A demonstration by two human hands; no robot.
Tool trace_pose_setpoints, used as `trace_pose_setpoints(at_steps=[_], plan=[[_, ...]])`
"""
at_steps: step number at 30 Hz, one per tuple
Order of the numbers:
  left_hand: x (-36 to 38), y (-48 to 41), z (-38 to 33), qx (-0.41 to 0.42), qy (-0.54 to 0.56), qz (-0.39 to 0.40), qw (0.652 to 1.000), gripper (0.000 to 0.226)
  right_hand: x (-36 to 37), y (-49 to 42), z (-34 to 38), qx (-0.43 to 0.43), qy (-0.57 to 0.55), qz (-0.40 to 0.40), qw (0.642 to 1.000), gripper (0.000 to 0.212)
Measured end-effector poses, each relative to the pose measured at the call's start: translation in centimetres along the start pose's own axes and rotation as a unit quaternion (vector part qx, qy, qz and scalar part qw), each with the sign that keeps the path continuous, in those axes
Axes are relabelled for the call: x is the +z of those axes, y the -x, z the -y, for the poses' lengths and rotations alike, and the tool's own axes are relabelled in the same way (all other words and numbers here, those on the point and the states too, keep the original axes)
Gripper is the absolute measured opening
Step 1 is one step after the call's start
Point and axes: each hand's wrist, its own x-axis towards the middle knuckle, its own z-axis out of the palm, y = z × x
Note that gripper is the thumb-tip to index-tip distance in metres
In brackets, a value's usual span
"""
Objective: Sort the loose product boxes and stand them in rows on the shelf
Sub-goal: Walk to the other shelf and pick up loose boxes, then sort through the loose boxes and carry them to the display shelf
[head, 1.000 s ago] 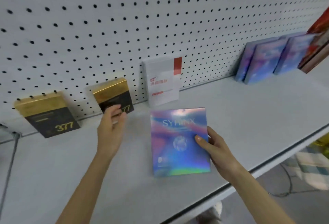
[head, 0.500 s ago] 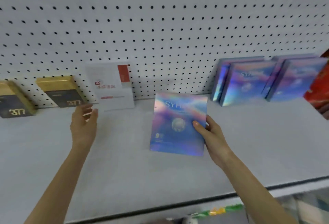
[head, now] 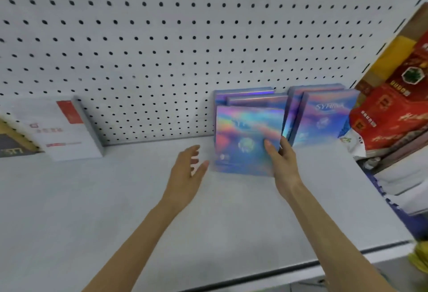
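My right hand (head: pixel 281 166) grips the right edge of a holographic box (head: pixel 240 141), thumb on its front. The box stands upright on the grey shelf (head: pixel 115 199), in front of two matching holographic boxes (head: pixel 252 99) leaning against the pegboard. A second row of the same boxes (head: pixel 324 115) stands just to the right. My left hand (head: pixel 185 175) hovers open beside the held box's left edge, fingers spread, not touching it. A white box with a red patch (head: pixel 62 129) stands at the left.
The white pegboard (head: pixel 162 48) backs the shelf. Red and yellow packages (head: pixel 398 106) are piled at the right end. A black and gold box (head: pixel 11 143) shows at the far left edge. The shelf's front lip (head: pixel 254 275) runs along the bottom.
My right hand carried the holographic box rightward and back, standing it in front of the matching boxes. My left hand left the black and gold box and followed to the right.
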Motion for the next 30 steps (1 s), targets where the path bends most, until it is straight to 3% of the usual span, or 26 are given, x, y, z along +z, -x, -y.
trace_pose_setpoints(at_steps=[4,7,9,13,21,25,30], plan=[[3.4,-2.1,-0.1,-0.019,-0.020,0.067,0.997,0.054,0.5,-2.5,-0.1,-0.064,0.103,0.025,0.992,0.006],[4.1,-2.1,0.5,0.003,-0.044,0.061,0.997,0.064,0.3,-3.4,-1.2,-0.104,0.283,-0.007,0.953,0.037],[4.1,-2.2,0.7,-0.003,-0.062,0.051,0.997,0.070,0.5,-3.2,-1.2,-0.111,0.317,-0.013,0.942,0.057],[4.5,-2.7,0.6,-0.015,-0.080,0.011,0.997,0.071,1.6,-3.5,-0.3,-0.117,0.307,-0.020,0.944,0.066],[3.4,-2.5,-0.1,-0.020,-0.037,0.032,0.999,0.046,2.2,-2.4,-2.7,0.006,0.247,-0.057,0.967,0.045],[1.9,-1.2,-0.1,-0.029,-0.012,0.051,0.998,0.055,2.6,-0.7,-3.3,-0.013,0.265,-0.119,0.957,0.047],[-4.9,2.3,2.2,0.009,0.023,0.032,0.999,0.038,7.4,5.1,-1.5,-0.096,0.265,-0.180,0.942,0.046]])
